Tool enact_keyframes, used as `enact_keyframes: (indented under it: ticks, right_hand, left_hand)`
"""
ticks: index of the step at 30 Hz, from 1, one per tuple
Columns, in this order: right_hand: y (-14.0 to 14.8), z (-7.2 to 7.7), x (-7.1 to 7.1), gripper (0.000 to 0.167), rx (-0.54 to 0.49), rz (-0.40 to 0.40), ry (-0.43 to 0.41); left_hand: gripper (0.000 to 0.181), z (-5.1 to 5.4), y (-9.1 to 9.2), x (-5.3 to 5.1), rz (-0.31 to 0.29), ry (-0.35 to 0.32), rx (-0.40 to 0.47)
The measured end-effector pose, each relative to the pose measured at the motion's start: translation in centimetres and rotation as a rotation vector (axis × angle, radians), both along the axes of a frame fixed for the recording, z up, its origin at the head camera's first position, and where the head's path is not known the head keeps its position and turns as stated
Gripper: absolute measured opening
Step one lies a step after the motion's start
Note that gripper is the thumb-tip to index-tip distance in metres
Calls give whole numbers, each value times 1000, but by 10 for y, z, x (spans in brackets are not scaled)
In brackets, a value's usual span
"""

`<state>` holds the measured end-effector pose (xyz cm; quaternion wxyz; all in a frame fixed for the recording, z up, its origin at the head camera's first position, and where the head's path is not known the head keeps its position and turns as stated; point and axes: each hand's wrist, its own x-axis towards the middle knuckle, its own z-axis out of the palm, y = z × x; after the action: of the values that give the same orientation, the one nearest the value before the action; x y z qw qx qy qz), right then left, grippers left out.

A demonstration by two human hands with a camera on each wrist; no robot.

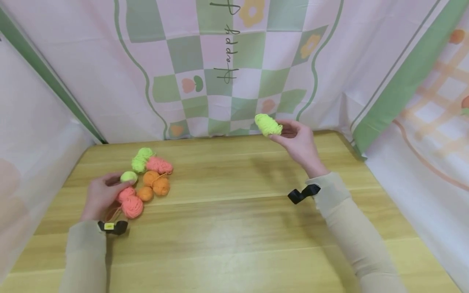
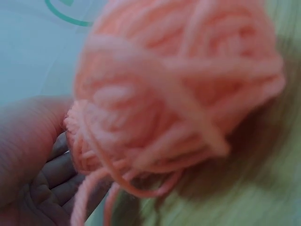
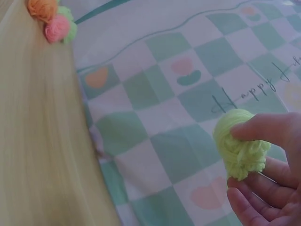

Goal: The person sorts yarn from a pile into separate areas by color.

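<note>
Up over the back right of the table, my right hand [image 1: 298, 142] holds a yellow-green ball of yarn [image 1: 267, 124] between thumb and fingers. The right wrist view shows the thumb pressed on this oblong wound yarn [image 3: 242, 143]. On the left, my left hand [image 1: 102, 194] is at a cluster of yarn balls, its thumb and fingers around a small yellow-green yarn ball [image 1: 128, 177]. Just beside that hand lie pink yarn balls [image 1: 132, 206]. One pink ball [image 2: 178, 89] with a loose strand fills the left wrist view and hides most of the fingers.
Also in the cluster are several orange balls [image 1: 161, 186], another pink ball [image 1: 159, 165] and a yellow-green one [image 1: 142, 159]. The wooden table [image 1: 227, 232] ends at a checked cloth [image 1: 249, 53] behind, with cloth along both sides too.
</note>
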<state>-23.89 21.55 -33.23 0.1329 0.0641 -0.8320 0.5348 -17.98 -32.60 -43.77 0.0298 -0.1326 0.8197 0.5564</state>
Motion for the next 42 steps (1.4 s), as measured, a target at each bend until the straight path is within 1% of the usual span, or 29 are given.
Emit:
enact_keyframes:
  ticks: [6, 10, 15, 20, 24, 27, 30, 35, 38, 42]
  right_hand:
    - [19, 4, 0, 49, 0, -44, 1]
    - [34, 2, 1, 50, 33, -69, -14]
    - [54, -2, 1, 53, 79, -97, -38]
    - [69, -9, 3, 58, 149, -126, -84]
    - [78, -18, 2, 60, 197, -141, -106]
    - [82, -28, 1, 59, 218, -145, -113]
    - [86, -40, 0, 59, 221, -127, -137]
    - [89, -61, 0, 60, 193, -93, -189]
    - [90, -72, -1, 62, 209, -86, -205]
    - [91, -84, -3, 60, 251, -83, -206]
  left_hand:
    - [83, 2, 2, 1, -9, 11, -45]
    - [82, 4, 3, 2, -16, 18, -59]
    - [83, 5, 3, 2, -13, 18, -54]
    - [83, 4, 3, 3, -5, 21, -25]
    - [82, 4, 4, 3, -2, 21, -16]
    - [82, 3, 3, 3, -1, 21, -28]
    - [82, 3, 3, 2, -2, 19, -39]
    - [83, 3, 1, 2, -6, 18, -55]
    - [83, 2, 1, 1, -6, 18, -45]
    - [82, 1, 1, 0, -10, 18, -30]
